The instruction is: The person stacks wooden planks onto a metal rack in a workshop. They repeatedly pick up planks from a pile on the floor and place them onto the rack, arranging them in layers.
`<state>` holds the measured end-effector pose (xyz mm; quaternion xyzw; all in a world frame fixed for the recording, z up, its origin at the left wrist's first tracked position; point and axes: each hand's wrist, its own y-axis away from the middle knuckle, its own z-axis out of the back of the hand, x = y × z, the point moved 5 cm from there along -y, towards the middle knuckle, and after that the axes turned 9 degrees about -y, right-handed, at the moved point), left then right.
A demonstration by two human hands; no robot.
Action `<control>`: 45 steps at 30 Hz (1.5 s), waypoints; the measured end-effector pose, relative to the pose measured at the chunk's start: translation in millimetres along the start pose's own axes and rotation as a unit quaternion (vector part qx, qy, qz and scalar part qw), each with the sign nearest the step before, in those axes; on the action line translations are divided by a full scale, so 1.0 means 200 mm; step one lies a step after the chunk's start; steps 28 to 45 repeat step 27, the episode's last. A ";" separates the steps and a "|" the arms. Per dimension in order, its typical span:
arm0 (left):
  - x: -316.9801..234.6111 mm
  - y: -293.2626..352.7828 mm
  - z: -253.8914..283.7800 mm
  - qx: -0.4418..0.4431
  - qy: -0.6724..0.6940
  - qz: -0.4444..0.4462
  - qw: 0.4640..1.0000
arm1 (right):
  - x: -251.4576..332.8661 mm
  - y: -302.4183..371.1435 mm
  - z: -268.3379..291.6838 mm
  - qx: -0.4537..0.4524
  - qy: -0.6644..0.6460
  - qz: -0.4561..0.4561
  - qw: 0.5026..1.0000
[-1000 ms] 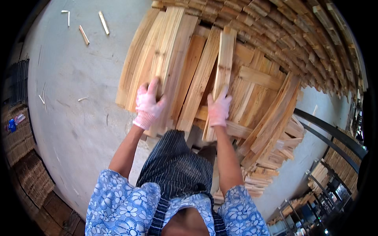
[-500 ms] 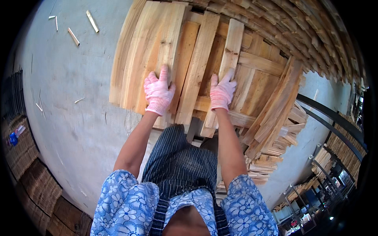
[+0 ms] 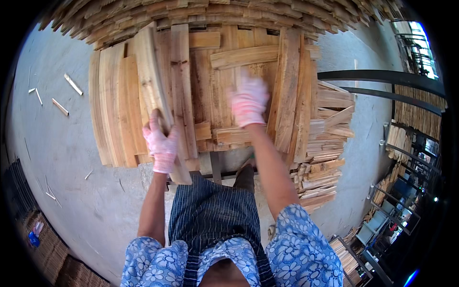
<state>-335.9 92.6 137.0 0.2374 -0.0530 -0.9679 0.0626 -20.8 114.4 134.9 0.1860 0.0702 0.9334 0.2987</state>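
My left hand (image 3: pixel 161 147), in a pink-and-white knit glove, grips a long pale wooden board (image 3: pixel 152 86) near its near end. The board is raised at a slant over other boards lying side by side (image 3: pixel 109 105). Just right of it lies a board with dark knots (image 3: pixel 180 81). My right hand (image 3: pixel 249 99), gloved the same way, is over the middle of the wood layer, near a short crosswise board (image 3: pixel 245 56). Motion blurs its fingers, so I cannot make out whether they hold anything.
High stacks of boards (image 3: pixel 201 15) rise along the far side. Several boards (image 3: pixel 287 91) stand or lie at the right, beside a pile of short offcuts (image 3: pixel 318 177). Black curved metal bars (image 3: pixel 377 76) reach in from the right. Wood slivers (image 3: pixel 73 84) lie on the grey floor.
My view has swung, so the wood sits further left. My left hand has taken hold of a board and tilted it. My right hand has left the knotted board and moved right.
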 end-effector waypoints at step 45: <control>-0.98 0.15 -0.65 0.061 -0.159 -0.247 0.954 | -1.37 0.29 0.54 -0.028 -0.124 -0.142 0.982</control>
